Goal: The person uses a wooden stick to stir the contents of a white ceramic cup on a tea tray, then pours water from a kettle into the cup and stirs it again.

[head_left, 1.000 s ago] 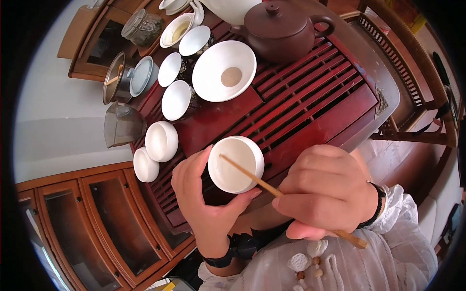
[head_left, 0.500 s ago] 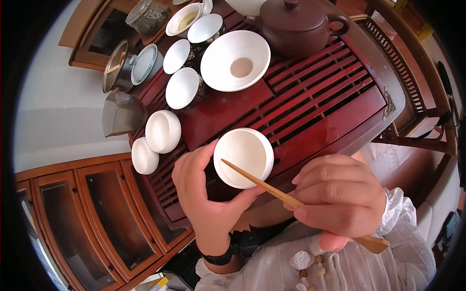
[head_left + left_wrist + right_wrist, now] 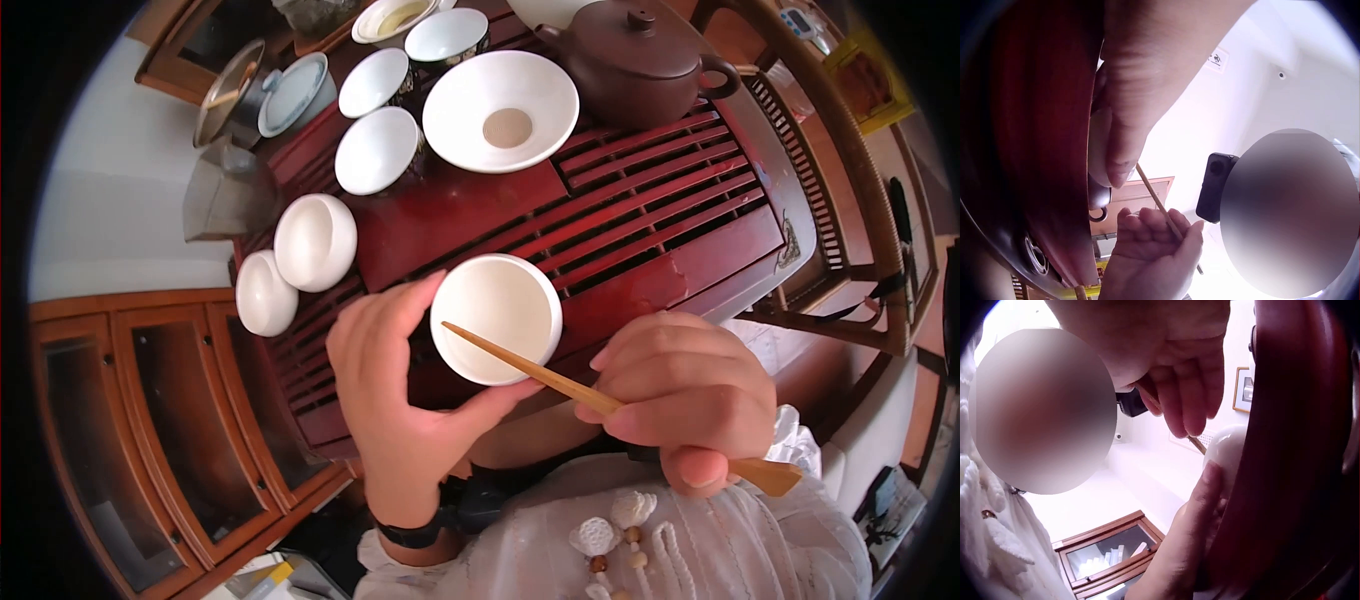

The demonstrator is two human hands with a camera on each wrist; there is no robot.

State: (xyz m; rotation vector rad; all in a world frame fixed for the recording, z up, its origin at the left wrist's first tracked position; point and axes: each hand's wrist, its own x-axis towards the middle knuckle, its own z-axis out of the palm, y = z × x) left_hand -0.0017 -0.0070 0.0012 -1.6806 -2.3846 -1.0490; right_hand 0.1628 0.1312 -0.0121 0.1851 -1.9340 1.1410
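In the head view my left hand (image 3: 390, 390) holds a small white teacup (image 3: 500, 305), its thumb and fingers spread round the outside, close over the front of the red tea tray. The cup's mouth faces up towards me. My right hand (image 3: 690, 385) grips a thin wooden tea pick (image 3: 575, 390) between thumb and curled fingers. The pick's narrow tip overlaps the inside of the cup near its left wall, while the wide flat end sticks out below the hand. From the right wrist, the cup (image 3: 1227, 447) shows beside the left thumb.
On the slatted tea tray (image 3: 690, 275) stand two white cups (image 3: 315, 243), several dark patterned cups, a wide white bowl (image 3: 450, 125) and a brown teapot (image 3: 640, 70). A glass pitcher (image 3: 225, 195) and a lidded bowl (image 3: 295, 95) lie along the left. A wooden chair (image 3: 880, 230) is at right.
The pick's tip has shifted within the cup towards its left wall. The right hand has turned a little, showing more of the thumb. The head view has tilted; the left hand keeps its hold.
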